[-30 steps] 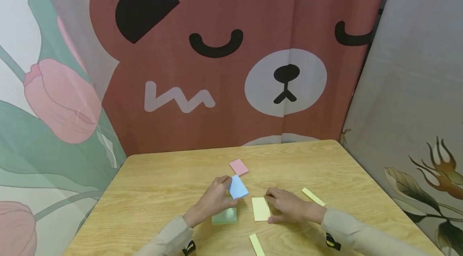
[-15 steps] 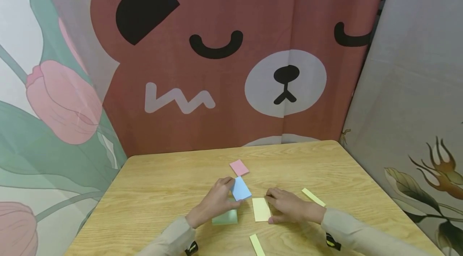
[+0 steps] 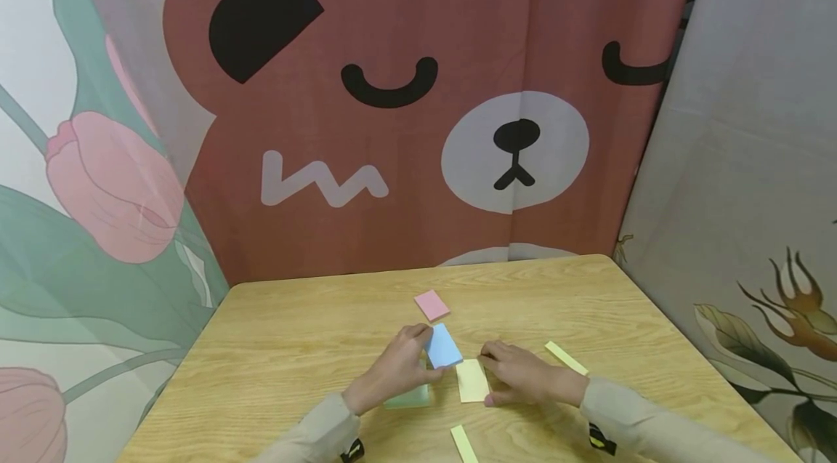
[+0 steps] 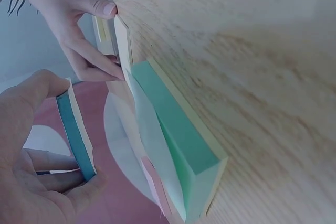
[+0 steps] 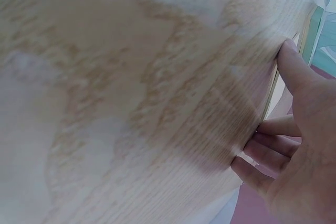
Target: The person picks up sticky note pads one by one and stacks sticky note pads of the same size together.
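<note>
My left hand (image 3: 392, 370) pinches a blue sticky note pad (image 3: 444, 347) between thumb and fingers, tilted above the table. In the left wrist view the blue pad (image 4: 75, 130) shows its edge, with a pale underside. Partly beneath this hand lies a green sticky note pad (image 3: 413, 397); its top sheet (image 4: 160, 145) lifts away from the stack. My right hand (image 3: 523, 374) holds a pale yellow sticky note pad (image 3: 472, 381) on the table, thumb at its near right corner and fingers at its far right corner. The right wrist view shows the thumb (image 5: 294, 66) at the pad's edge.
A pink sticky note pad (image 3: 431, 304) lies farther back on the wooden table (image 3: 294, 332). Two narrow yellow note strips lie apart: one strip (image 3: 566, 357) beyond the right wrist, another strip (image 3: 464, 443) near the front. A bear-print curtain (image 3: 392, 230) hangs behind.
My left hand has carried the blue pad to the right and slightly nearer, close to the yellow pad's far edge. The right hand stays in place on the yellow pad.
</note>
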A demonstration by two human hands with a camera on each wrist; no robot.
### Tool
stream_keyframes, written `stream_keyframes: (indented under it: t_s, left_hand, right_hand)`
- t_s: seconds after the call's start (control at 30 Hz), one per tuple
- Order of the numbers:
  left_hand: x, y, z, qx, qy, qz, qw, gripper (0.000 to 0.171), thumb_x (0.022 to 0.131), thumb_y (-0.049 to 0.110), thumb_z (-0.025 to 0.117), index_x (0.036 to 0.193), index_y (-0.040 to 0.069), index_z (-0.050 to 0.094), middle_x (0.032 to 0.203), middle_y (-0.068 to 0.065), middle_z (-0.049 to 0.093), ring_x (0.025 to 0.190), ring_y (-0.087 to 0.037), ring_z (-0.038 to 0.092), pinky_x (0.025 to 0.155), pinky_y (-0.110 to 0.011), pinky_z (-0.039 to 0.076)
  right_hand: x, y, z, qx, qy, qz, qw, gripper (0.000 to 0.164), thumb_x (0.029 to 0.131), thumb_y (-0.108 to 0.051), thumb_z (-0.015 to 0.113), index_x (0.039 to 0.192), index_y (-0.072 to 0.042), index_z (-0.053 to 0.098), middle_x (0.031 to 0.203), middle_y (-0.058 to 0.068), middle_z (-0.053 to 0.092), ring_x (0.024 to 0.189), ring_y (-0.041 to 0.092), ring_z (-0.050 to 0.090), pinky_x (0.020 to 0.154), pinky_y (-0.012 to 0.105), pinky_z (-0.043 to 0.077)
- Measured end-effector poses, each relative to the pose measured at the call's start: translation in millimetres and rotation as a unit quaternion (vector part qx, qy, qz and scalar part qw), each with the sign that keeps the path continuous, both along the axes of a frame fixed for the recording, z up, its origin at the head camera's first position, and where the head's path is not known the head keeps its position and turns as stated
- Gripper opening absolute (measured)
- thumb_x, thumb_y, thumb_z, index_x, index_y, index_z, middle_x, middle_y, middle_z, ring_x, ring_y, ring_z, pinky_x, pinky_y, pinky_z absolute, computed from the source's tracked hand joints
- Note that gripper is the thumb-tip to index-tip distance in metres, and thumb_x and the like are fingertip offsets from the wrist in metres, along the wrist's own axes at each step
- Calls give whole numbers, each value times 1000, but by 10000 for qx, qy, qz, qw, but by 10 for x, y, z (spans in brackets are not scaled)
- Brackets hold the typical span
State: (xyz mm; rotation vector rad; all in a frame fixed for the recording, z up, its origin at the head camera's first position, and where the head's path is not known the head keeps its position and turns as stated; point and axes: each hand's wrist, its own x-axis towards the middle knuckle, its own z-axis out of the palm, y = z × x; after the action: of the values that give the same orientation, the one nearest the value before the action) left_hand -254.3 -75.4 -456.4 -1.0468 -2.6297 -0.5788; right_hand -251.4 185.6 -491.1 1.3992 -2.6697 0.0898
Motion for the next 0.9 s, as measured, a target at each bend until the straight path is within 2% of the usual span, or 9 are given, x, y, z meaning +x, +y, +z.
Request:
stream_keyframes:
  t_s: [0.23, 0.4, 0.53, 0.9]
  left_hand:
    - [25, 19, -1, -12, -39, -118, 9999, 58, 73, 36, 69, 113, -3, 53, 109, -13, 56, 95, -20, 51, 73, -22, 46]
    - [40, 38, -35, -24, -64, -212, 9998, 62, 73, 37, 69, 115, -5, 52, 111, -14, 55, 97, -21, 51, 73, -17, 46]
    - [47, 62, -72, -92, -159, -148, 9997, 65, 72, 37, 70, 117, -6, 51, 114, -14, 53, 98, -21, 50, 74, -16, 45]
    - [64, 141, -109, -213, -200, -280, 9992, 66, 72, 37, 69, 118, -7, 50, 115, -16, 53, 101, -24, 51, 79, -19, 45]
  right_hand:
    - [6, -1, -4, -47, -7, 10, 10000, 72, 82, -53, 50, 119, 9, 48, 114, 13, 44, 102, 22, 45, 88, 39, 42]
    - [7, -3, -3, -42, -18, 28, 10000, 72, 82, -53, 50, 119, 9, 48, 114, 13, 44, 101, 21, 45, 84, 36, 44]
    - [9, -3, 7, -52, -36, 20, 10000, 72, 82, -53, 50, 119, 9, 48, 113, 12, 44, 100, 20, 45, 82, 33, 45]
    - [12, -12, 37, -40, -130, 20, 9999, 73, 81, -53, 50, 120, 9, 47, 113, 11, 43, 98, 18, 44, 80, 30, 45]
